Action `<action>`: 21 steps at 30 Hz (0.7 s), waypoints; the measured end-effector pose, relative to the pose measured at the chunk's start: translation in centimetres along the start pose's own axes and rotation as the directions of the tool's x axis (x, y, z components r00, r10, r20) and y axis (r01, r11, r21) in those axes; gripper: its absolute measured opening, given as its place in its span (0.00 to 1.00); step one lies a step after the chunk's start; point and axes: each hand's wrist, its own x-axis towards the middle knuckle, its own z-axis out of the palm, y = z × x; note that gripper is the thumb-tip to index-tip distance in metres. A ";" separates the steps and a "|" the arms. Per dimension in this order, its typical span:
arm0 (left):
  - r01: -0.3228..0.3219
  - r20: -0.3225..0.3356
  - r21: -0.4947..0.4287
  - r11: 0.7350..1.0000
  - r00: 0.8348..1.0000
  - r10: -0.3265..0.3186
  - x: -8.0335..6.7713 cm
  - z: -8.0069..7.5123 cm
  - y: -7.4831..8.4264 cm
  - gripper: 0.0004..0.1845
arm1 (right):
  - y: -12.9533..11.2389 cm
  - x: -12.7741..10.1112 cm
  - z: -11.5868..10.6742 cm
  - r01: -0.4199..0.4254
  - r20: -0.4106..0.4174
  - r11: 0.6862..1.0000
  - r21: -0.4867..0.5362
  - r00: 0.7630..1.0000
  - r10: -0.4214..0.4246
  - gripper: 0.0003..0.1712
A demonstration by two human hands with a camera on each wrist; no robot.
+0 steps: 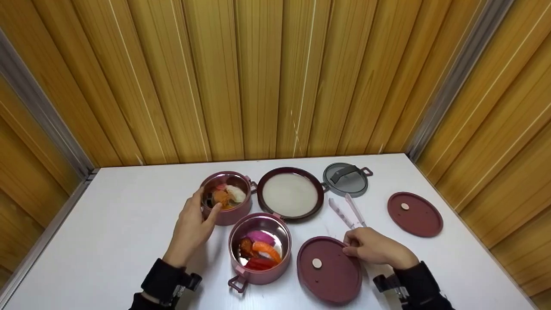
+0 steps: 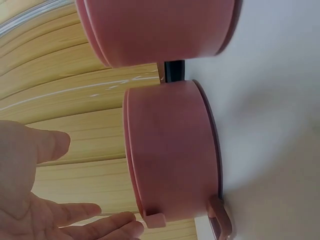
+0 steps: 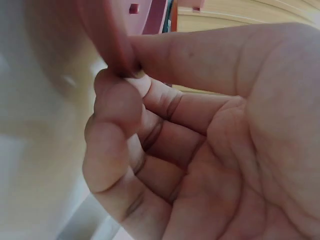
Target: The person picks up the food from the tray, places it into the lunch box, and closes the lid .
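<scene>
Maroon lid [image 1: 330, 277] in curled right fingers [image 3: 117, 105]

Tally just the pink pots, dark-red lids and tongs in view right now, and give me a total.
Pink pots: 2
Dark-red lids: 2
Tongs: 1
Total: 5

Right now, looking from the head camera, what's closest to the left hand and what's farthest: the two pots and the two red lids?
From the left hand:
1. Back pot: right at the fingers.
2. Front pot: a bit to the right.
3. Near lid: farther right, pinched by the right hand.
4. Other lid: way over on the right.
</scene>
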 end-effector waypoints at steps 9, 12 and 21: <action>-0.090 -0.005 -0.011 0.996 0.996 0.090 -0.8 0.3 1.5 0.34 | 0.0 -0.6 -1.2 -0.026 -0.016 0.999 0.046 1.000 0.027 0.10; -0.127 0.005 -0.013 0.992 0.992 0.127 -1.1 0.4 2.1 0.33 | 0.0 -0.7 -1.6 -0.035 -0.019 0.999 0.040 0.999 0.036 0.11; -0.156 0.100 -0.040 0.987 0.982 0.159 -2.6 0.9 4.3 0.34 | -0.6 -0.8 -2.4 -0.048 -0.062 0.998 0.033 0.997 0.050 0.12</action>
